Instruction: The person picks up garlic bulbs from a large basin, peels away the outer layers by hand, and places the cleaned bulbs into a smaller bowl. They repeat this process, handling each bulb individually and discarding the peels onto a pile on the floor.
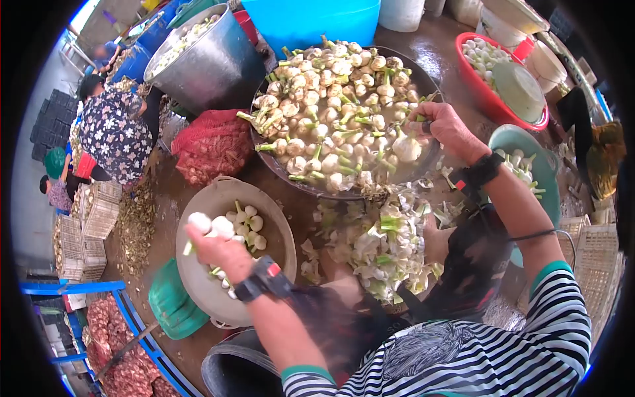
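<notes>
My left hand (pixel 225 255) is over a wide grey basin (pixel 278 231), its fingers closed around white peeled garlic bulbs (pixel 221 227); motion blurs them. More peeled bulbs (pixel 248 221) with short green stems lie inside the basin. At the right rim of a large dark pan (pixel 433 86), my right hand (pixel 453 129) pinches a garlic bulb (pixel 406 149) by its stem, just above the water. A small dark object, too unclear to name, also shows in that hand. Unpeeled bulbs (pixel 317 86) are heaped in the pan's cloudy water.
Garlic peelings (pixel 387 245) pile up between my legs. Around me stand a red tub (pixel 463 46) and a green basin (pixel 552 172) with garlic, a red mesh sack (pixel 215 145), a metal pot (pixel 205 66) and a blue tub (pixel 311 23). Another person (pixel 116 135) works at the left.
</notes>
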{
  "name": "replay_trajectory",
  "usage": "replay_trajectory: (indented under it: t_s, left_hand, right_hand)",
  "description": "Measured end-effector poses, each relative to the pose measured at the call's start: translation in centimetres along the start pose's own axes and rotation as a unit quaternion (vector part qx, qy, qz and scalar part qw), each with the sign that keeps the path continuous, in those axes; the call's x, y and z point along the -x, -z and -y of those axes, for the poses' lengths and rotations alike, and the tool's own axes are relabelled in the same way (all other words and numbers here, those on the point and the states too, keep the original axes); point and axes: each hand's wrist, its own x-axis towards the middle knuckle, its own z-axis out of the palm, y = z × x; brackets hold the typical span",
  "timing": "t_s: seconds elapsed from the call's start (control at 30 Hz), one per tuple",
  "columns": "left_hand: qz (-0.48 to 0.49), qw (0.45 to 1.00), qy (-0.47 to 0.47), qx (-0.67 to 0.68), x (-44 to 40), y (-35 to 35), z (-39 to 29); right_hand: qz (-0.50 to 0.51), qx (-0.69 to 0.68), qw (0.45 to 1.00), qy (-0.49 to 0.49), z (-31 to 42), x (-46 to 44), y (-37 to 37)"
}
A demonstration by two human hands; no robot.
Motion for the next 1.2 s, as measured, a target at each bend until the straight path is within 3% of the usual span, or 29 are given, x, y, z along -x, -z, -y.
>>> replay_trajectory:
  t_s: [0.07, 0.13, 0.23, 0.33, 0.4, 0.5, 0.57, 0.67, 0.73, 0.8, 0.9, 0.97, 1.0, 1.07, 1.1, 1.13, 1.17, 1.2]
  left_hand:
    - [-0.101, 0.982, -0.112, -0.113, -0.4, 0.0, -2.3]
    - [-0.094, 0.980, -0.127, -0.119, -3.3, 1.3, -2.6]
    - [-0.029, 0.967, -0.062, -0.246, -8.6, 4.0, -0.2]
    - [0.077, 0.986, 0.134, -0.062, -7.3, 2.7, 1.1]
    - [0.192, 0.951, 0.239, -0.027, -5.0, -0.1, 2.4]
    - [0.304, 0.930, 0.180, -0.103, 3.8, -6.9, 3.3]
    - [0.398, 0.891, 0.156, -0.151, 7.9, -10.3, 5.0]
    - [0.608, 0.763, 0.188, -0.114, 14.5, -12.4, 5.8]
    - [0.711, 0.663, 0.156, -0.176, 17.1, -12.9, 6.2]
    - [0.714, 0.639, 0.215, -0.188, 17.2, -13.2, 7.2]
    - [0.696, 0.660, 0.245, -0.140, 17.9, -14.3, 7.2]
    - [0.683, 0.680, 0.200, -0.179, 18.0, -14.9, 7.9]
    - [0.688, 0.679, 0.181, -0.180, 18.7, -15.5, 8.7]
    - [0.655, 0.738, 0.088, -0.141, 18.6, -16.1, 13.1]
    - [0.641, 0.733, 0.030, -0.226, 20.4, -17.5, 10.9]
    - [0.650, 0.705, -0.169, -0.228, 20.8, -17.9, 11.3]
    - [0.640, 0.692, -0.303, -0.142, 20.2, -18.2, 14.6]
    - [0.613, 0.684, -0.372, -0.132, 22.0, -18.8, 14.1]
  right_hand:
    - [-0.014, 0.000, 1.000, 0.003, 0.5, 1.2, 0.6]
    - [-0.029, -0.030, 0.999, 0.008, -0.6, 1.6, 0.8]
    - [-0.036, -0.060, 0.997, 0.021, -1.4, 1.8, 0.7]
    - [-0.034, -0.120, 0.991, 0.046, 0.9, 2.7, 0.1]
    - [-0.056, -0.166, 0.983, 0.052, 2.4, 3.3, -0.6]
    - [-0.048, -0.169, 0.980, 0.088, 2.6, 3.1, -1.3]
    - [-0.057, -0.113, 0.983, 0.133, 2.0, 2.7, -1.7]
    - [-0.029, -0.047, 0.988, 0.142, 2.8, 3.4, -2.0]
    - [0.008, -0.101, 0.986, 0.135, 1.8, 3.1, -2.4]
    - [-0.003, -0.151, 0.986, 0.076, 2.4, 3.5, -2.1]
    - [-0.063, -0.296, 0.953, 0.021, 1.7, 3.2, -2.0]
    - [-0.089, -0.397, 0.914, -0.009, 0.7, 2.3, -1.8]
    - [-0.140, -0.280, 0.950, -0.006, 2.1, 2.7, -1.6]
    - [-0.123, -0.218, 0.965, 0.080, 0.1, 3.8, -0.8]
    - [-0.118, -0.189, 0.967, 0.123, -1.0, 4.4, -0.1]
    - [-0.143, -0.135, 0.971, 0.136, -2.3, 3.3, -0.6]
    - [-0.170, -0.081, 0.971, 0.147, -3.8, 2.3, -1.1]
    - [-0.318, -0.085, 0.926, 0.184, -3.8, 1.6, -1.9]
